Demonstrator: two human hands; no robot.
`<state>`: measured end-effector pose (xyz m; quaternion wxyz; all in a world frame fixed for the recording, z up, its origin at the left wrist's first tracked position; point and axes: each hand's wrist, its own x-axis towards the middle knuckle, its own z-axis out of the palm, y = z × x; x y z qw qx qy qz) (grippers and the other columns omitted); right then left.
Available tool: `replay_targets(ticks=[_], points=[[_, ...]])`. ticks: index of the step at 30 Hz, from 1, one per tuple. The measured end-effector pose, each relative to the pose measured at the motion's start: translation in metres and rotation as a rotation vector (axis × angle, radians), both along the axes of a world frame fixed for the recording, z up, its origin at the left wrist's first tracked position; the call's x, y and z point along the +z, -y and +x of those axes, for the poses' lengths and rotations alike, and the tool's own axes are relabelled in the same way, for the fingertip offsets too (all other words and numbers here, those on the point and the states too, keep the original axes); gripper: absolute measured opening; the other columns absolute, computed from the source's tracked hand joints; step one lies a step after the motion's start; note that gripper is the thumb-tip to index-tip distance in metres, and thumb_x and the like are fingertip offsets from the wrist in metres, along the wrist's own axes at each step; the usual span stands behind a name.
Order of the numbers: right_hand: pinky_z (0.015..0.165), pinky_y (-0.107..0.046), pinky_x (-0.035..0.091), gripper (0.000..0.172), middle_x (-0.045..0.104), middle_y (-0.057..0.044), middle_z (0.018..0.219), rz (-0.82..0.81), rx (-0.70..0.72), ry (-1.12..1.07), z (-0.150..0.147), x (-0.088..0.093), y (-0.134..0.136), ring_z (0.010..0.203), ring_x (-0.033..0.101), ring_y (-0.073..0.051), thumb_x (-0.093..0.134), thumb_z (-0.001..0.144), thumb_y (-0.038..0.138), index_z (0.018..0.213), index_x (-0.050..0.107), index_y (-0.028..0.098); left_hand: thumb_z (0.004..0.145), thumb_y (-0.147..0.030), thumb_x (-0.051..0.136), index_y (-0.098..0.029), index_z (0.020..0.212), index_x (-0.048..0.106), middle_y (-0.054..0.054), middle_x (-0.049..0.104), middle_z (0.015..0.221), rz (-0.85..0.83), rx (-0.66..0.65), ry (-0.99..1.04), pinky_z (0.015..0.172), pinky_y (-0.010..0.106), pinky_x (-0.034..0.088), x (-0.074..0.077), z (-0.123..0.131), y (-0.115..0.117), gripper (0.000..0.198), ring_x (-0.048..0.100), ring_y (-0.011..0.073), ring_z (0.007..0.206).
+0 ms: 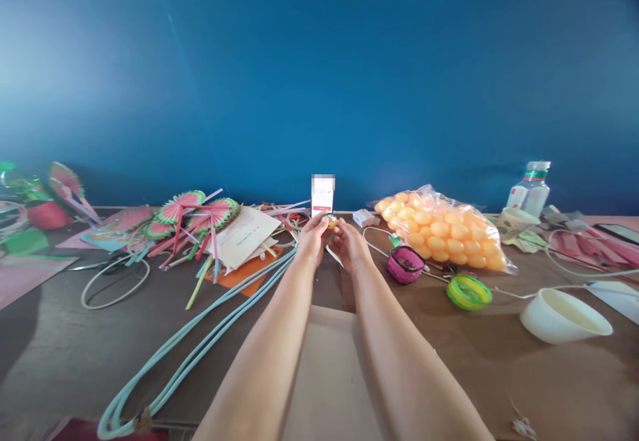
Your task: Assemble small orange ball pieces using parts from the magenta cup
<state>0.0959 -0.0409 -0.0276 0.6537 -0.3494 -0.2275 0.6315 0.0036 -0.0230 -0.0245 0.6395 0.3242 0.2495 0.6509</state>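
Both my arms reach forward over the table. My left hand [312, 240] and my right hand [351, 247] meet in the middle, fingers closed around a small yellow-orange piece [331, 224]. Its kind is too small and too covered to make out. Just behind the fingers stands a phone [323, 198] with a lit screen. A white strip [333, 255] shows between the hands, below the fingers. To the right lies a clear bag of orange plastic eggs [442, 230], and a small white box [365, 218] sits near my right hand.
Folded paper fans [182, 208], papers [244, 236] and looped pale-blue tubes [200, 341] lie left. On the right are a purple pouch [405, 265], a green-yellow ring stack [468, 293], a white bowl [564, 316] and a bottle [532, 188]. A blue panel [319, 82] rises behind.
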Motion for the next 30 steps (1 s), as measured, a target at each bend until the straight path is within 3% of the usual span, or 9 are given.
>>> replay_targets(ticks=[5, 14, 23, 26, 30], points=[[0.049, -0.019, 0.048, 0.033, 0.061, 0.006, 0.067, -0.008, 0.014, 0.072, 0.000, 0.002, 0.002, 0.049, 0.049, -0.006, 0.083, 0.064, 0.040, 0.084, 0.064, 0.021, 0.060, -0.026, 0.084, -0.014, 0.095, 0.073, 0.005, 0.069, 0.084, 0.016, -0.001, 0.001, 0.080, 0.029, 0.047, -0.001, 0.000, 0.000, 0.039, 0.063, 0.0136, 0.077], [0.050, -0.020, 0.045, 0.031, 0.057, 0.007, 0.063, -0.020, -0.030, 0.103, 0.000, -0.001, 0.000, 0.050, 0.047, -0.006, 0.084, 0.060, 0.036, 0.077, 0.064, 0.020, 0.051, -0.030, 0.088, -0.015, 0.090, 0.073, 0.004, 0.071, 0.085, 0.017, 0.034, -0.062, 0.084, 0.032, 0.047, -0.005, 0.002, -0.003, 0.044, 0.063, 0.0142, 0.077], [0.044, -0.019, 0.040, 0.034, 0.058, 0.004, 0.059, 0.011, -0.103, 0.264, -0.005, -0.005, -0.003, 0.044, 0.040, -0.005, 0.081, 0.062, 0.044, 0.079, 0.067, 0.018, 0.058, -0.025, 0.083, -0.015, 0.090, 0.072, 0.005, 0.070, 0.089, -0.032, 0.091, -0.118, 0.082, 0.033, 0.049, -0.009, 0.005, -0.005, 0.036, 0.064, 0.0148, 0.076], [0.049, -0.024, 0.043, 0.036, 0.065, -0.001, 0.071, 0.007, -0.143, 0.446, -0.004, -0.007, -0.003, 0.048, 0.047, -0.009, 0.072, 0.070, 0.050, 0.086, 0.068, 0.018, 0.060, -0.022, 0.082, -0.015, 0.090, 0.071, 0.005, 0.070, 0.085, -0.092, 0.138, -0.138, 0.078, 0.032, 0.050, -0.012, 0.004, -0.010, 0.033, 0.065, 0.0156, 0.075], [0.074, -0.034, 0.049, 0.032, 0.070, -0.009, 0.096, -0.035, -0.244, 1.132, 0.001, -0.004, 0.005, 0.085, 0.064, -0.022, 0.063, 0.081, 0.047, 0.099, 0.067, 0.021, 0.067, -0.019, 0.077, -0.017, 0.094, 0.068, 0.002, 0.067, 0.079, -0.265, 0.313, -0.144, 0.071, 0.026, 0.050, -0.013, -0.004, -0.015, 0.029, 0.063, 0.0124, 0.069]])
